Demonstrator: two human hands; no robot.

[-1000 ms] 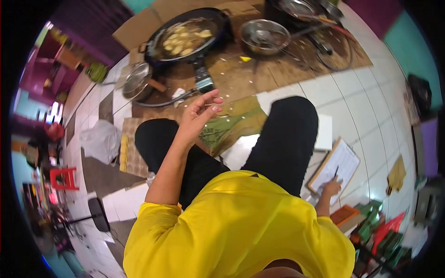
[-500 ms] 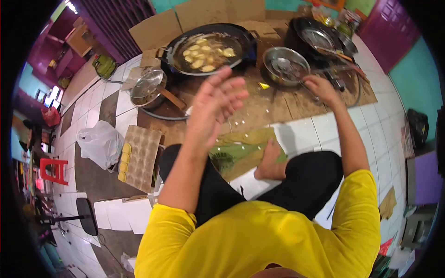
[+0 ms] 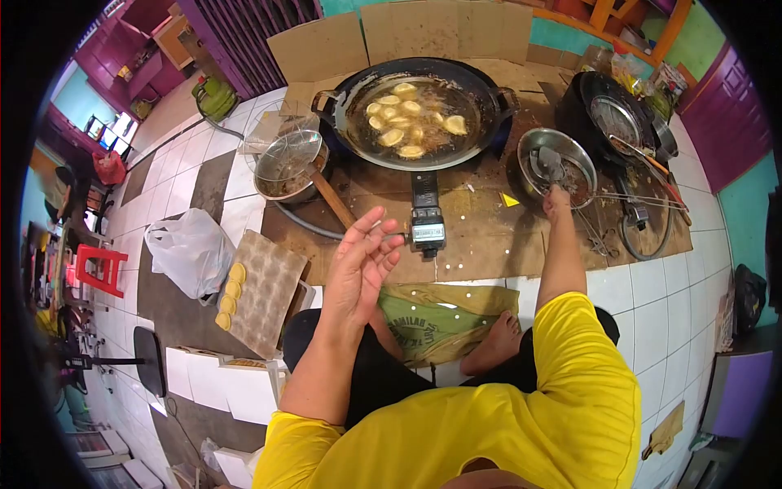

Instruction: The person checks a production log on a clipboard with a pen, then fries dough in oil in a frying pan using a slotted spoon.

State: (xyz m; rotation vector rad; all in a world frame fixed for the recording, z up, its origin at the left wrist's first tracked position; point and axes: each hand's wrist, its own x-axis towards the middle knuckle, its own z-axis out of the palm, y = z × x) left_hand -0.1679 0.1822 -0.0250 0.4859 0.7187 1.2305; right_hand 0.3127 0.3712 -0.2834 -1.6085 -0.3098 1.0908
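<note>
My left hand (image 3: 366,265) is raised over my lap with the fingers loosely spread, holding nothing. My right hand (image 3: 557,202) is closed at the near rim of a metal bowl (image 3: 588,151), around the handle of a grey metal spatula (image 3: 549,163). The spatula's blade rests over the inside of the bowl, which has dark residue in it. To the left, a large black wok (image 3: 352,134) stands on a gas stove (image 3: 427,213). Several pale yellow, half-moon pastries (image 3: 411,151) lie in its oil.
At left, a wooden-handled strainer (image 3: 295,148) rests over a pot (image 3: 279,196). An egg tray (image 3: 265,285) holds several uncooked pastries (image 3: 231,289), beside a white plastic bag (image 3: 194,253). A dark pot (image 3: 580,102) stands far right. Long metal skewers or tongs (image 3: 635,198) lie nearby.
My right hand has moved from the bowl's right side to its near rim, and the spatula has shifted with it. My left hand stays raised and open. The view has tilted and shifted.
</note>
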